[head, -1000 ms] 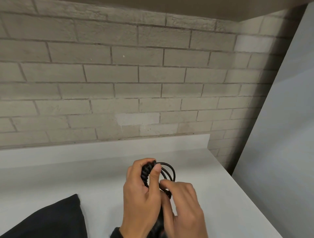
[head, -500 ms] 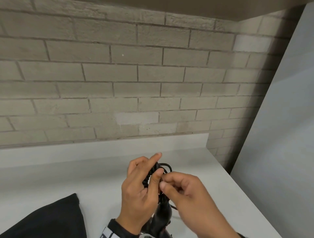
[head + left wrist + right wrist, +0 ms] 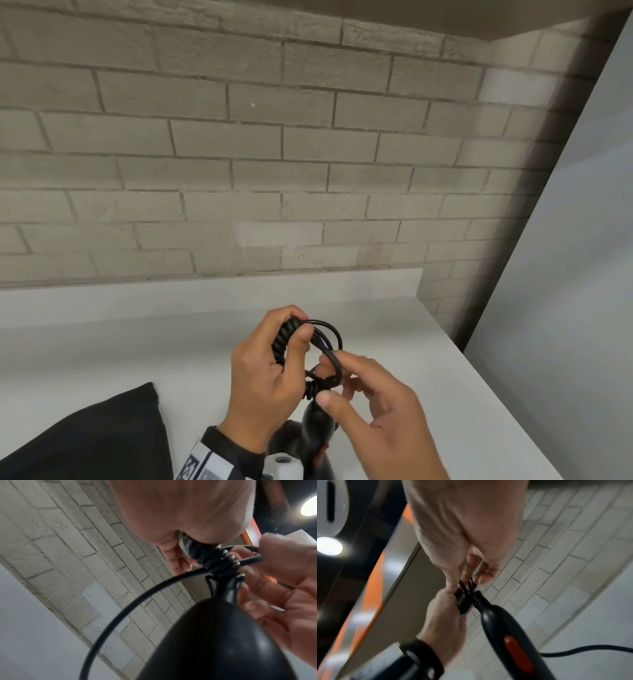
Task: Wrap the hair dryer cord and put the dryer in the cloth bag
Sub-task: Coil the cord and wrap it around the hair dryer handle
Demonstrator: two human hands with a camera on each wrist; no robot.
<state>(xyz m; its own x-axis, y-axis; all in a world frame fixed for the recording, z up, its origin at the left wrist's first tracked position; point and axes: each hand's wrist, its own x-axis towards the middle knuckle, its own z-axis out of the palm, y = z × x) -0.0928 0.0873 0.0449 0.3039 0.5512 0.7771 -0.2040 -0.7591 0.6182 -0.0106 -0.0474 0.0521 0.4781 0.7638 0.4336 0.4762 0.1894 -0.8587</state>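
A pale brick wall [image 3: 239,154] backs a white counter [image 3: 102,349] with a low upstand along its rear edge, above which a person works a black hair dryer [image 3: 317,425] with both bare hands. The left hand [image 3: 263,370] is closed around a bundle of the coiled cord [image 3: 286,337], its fingers curled over the top of the coil and its thumb pressed against the near side. The right hand [image 3: 376,411], just beside it and touching the same bundle, has its fingers hooked through a smooth loop of the cord that arcs up and over between the two hands; the thumb lies forward under the knot of turns at the base of the handle. The dryer hangs below the hands, handle end up, clear of the counter; the right-wrist view shows a red switch [image 3: 518,654] on its handle and a further length of cord trailing off to the side. The left-wrist view shows tight turns of cord gathered where it meets the handle, with one long strand sweeping down past the dryer's body. A black cloth bag [image 3: 92,442] lies flat on the counter at lower left, apart from the dryer.
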